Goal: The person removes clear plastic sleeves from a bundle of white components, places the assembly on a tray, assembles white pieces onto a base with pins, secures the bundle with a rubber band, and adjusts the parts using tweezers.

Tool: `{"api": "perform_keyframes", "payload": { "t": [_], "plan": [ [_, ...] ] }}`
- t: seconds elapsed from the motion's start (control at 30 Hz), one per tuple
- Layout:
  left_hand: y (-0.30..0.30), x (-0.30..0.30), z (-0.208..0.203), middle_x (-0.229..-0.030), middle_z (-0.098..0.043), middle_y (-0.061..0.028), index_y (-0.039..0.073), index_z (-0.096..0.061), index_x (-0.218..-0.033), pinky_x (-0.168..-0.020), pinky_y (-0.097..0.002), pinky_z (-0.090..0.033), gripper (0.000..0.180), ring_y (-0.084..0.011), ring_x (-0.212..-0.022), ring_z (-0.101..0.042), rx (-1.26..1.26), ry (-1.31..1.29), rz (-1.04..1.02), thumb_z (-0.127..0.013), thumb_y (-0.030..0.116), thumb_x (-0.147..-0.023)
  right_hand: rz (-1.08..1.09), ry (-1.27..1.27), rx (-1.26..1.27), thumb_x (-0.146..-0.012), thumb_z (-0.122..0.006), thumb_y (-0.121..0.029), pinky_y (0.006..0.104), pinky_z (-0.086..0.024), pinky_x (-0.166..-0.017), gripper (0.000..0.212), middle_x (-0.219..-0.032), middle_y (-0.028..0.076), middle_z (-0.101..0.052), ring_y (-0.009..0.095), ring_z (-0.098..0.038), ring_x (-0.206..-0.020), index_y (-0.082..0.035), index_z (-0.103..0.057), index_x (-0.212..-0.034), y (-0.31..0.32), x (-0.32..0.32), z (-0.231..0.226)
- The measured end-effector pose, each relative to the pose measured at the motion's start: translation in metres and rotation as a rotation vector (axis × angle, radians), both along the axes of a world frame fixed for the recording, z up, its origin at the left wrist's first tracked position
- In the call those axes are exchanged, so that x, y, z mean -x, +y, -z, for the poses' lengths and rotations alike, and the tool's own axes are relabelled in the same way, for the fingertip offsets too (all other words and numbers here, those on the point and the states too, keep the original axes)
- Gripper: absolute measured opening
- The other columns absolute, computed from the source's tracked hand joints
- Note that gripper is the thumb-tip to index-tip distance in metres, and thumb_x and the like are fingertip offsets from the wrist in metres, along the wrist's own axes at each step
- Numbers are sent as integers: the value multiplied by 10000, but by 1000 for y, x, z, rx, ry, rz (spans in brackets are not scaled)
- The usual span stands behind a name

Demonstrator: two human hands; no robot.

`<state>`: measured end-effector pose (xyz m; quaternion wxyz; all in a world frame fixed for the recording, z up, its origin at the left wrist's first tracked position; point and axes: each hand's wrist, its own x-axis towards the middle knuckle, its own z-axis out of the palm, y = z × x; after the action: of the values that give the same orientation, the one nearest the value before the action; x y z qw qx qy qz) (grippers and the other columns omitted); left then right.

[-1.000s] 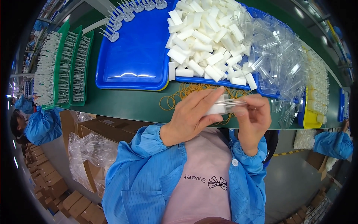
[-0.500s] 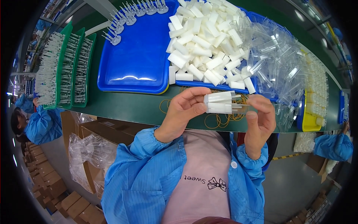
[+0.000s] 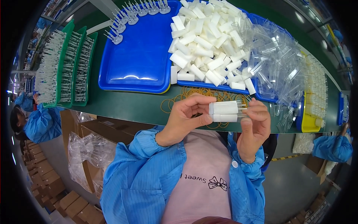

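Note:
My left hand (image 3: 186, 116) pinches one end of a clear plastic case (image 3: 211, 109) just over the front edge of the table. Inside the case lie two white foam-like blocks (image 3: 225, 108), side by side, with thin rods sticking out toward the right. My right hand (image 3: 254, 128) closes its thumb and fingertips around the other end, at the rod tips. Its fingers hide part of that end, so exactly what they touch is hard to make out. Behind the case, a tangle of yellow-brown rubber bands (image 3: 190, 92) rests on the green table (image 3: 130, 108).
Left of centre is a blue tray (image 3: 136, 56) with clear pronged pieces (image 3: 131, 18) along its far rim. White blocks (image 3: 203, 41) are heaped beside it, then clear cases (image 3: 274, 59). Green racks (image 3: 76, 71) stand left, a yellow tray (image 3: 311, 121) right. Cardboard boxes (image 3: 108, 128) sit below; people work either side.
The held case has moved slightly right and down, and lies more level. My right fingers have closed in around its rod end.

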<state>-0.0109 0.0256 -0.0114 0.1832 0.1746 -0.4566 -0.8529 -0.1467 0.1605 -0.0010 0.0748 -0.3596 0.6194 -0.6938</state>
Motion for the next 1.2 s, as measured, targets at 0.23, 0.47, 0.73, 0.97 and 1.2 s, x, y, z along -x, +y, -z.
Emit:
{"api": "perform_keyframes", "payload": {
  "t": [0.23, 0.47, 0.73, 0.97, 1.2],
  "plan": [
    [5, -2, -1, -1051, -542, -39, -12, -559, -1190, -838, -251, -493, 425, -120, -940, -575, -2, 32, -7, -710, 27, -795, 3, -8, 19, -801, -720, -175, 460, -326, -1028, 186, -930, 60, -573, 223, -502, -995, -56, -599, -876, 4, -8, 2],
    [9, 2, -4, -1064, -556, -37, -8, -548, -1201, -835, -244, -497, 425, -124, -957, -580, -104, -2, 17, -701, 32, -806, 95, 158, -46, -774, -713, -127, 494, -330, -1011, 141, -888, 42, -579, 233, -501, -966, -80, -603, -850, 13, -14, -5],
    [10, 1, -1, -1082, -553, -55, -12, -543, -1202, -847, -252, -500, 432, -135, -979, -583, -88, 61, 0, -704, 27, -803, 36, 61, -25, -760, -707, -89, 487, -327, -1008, 139, -877, 39, -593, 234, -493, -969, -80, -600, -848, 12, -14, 1],
    [7, 2, -1, -1153, -560, -76, -4, -528, -1225, -912, -283, -458, 483, -158, -1065, -558, -123, 3, 52, -725, 70, -790, 58, 31, 1, -762, -700, -60, 427, -353, -994, 150, -913, 54, -603, 246, -504, -983, -67, -605, -878, 9, -14, 5],
    [-3, 12, 2, -1192, -573, -103, 5, -473, -1304, -950, -287, -437, 457, -153, -1089, -546, -193, -5, -41, -611, 67, -873, 139, 146, -137, -747, -699, -48, 363, -404, -877, 258, -1008, 85, -594, 242, -523, -987, -38, -613, -990, -4, 45, -8]
  ]
}}
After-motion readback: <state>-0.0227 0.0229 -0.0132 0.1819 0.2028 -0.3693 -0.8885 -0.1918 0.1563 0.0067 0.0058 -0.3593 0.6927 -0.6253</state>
